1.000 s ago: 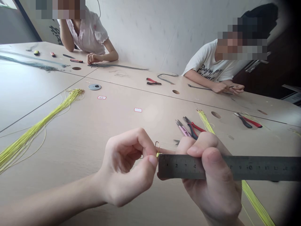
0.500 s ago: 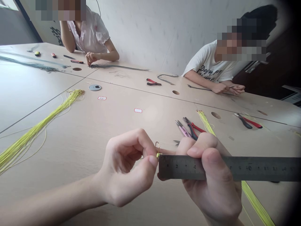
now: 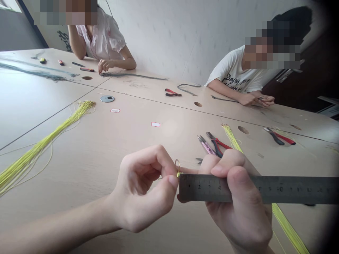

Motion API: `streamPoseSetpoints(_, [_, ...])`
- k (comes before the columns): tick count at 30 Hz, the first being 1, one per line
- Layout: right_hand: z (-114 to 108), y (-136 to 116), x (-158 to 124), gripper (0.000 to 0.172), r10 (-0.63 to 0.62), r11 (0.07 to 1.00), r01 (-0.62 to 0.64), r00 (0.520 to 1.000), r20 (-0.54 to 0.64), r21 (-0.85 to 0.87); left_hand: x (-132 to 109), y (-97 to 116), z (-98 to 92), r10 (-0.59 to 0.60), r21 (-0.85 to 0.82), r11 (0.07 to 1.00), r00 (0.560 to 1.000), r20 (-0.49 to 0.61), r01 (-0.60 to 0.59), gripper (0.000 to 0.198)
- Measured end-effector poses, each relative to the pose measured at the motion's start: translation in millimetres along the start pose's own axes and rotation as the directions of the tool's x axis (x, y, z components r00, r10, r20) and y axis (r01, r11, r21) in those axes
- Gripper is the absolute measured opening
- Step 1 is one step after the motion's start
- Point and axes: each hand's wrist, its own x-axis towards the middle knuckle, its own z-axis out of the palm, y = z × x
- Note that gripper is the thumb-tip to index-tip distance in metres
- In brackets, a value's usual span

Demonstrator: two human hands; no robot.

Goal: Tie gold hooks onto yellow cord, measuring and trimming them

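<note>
**Pinching a gold ring (image 3: 177, 164) at a steel ruler (image 3: 219, 189)**

The ring, with a yellow cord (image 3: 178, 174) end at its base, is sitting at the ruler's zero end, gripped between thumb and forefinger of the left hand (image 3: 140, 188). The right hand (image 3: 238, 201) is clamping the ruler just beside it, the hands nearly touching. Red-handled pliers (image 3: 218, 144) and a yellow cord bundle (image 3: 231, 139) are lying beyond on the table (image 3: 92, 158).

Our inventory, 2 hands in view. Item 1: our left hand (image 3: 140, 187), with our left forearm (image 3: 58, 215) entering from lower left, thumb and forefinger pinched, other 3 fingers curled. Item 2: our right hand (image 3: 238, 208), closed in a firm grip, just beside the left.
</note>
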Motion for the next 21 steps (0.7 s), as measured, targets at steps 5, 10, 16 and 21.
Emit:
streamPoseSetpoints(5, [-1.5,-1.1,-0.2,0.019,0.024,1.000,-0.024,0.999,0.027,-0.002,-0.1,0.5,1.0,0.007,-0.031,1.000,1.000,0.011,-0.007,0.017])
streamPoseSetpoints(10, [-1.1,-1.3,-0.2,0.019,0.017,1.000,-0.017,1.000,0.016,-0.009,-0.5,1.6,1.3,-0.005,-0.023,1.000,1.000,0.010,0.005,0.016])
streamPoseSetpoints(16, [0.5,-0.2,0.9,0.018,0.008,1.000,-0.008,1.000,0.002,-0.001,0.1,0.7,-0.2,0.000,-0.022,1.000,1.000,0.011,0.001,0.017])
streamPoseSetpoints(21, [0.3,-1.4,0.8,0.019,0.009,1.000,-0.009,1.000,0.000,-0.007,-0.8,1.6,0.3,0.005,-0.027,1.000,1.000,0.008,-0.005,0.018])
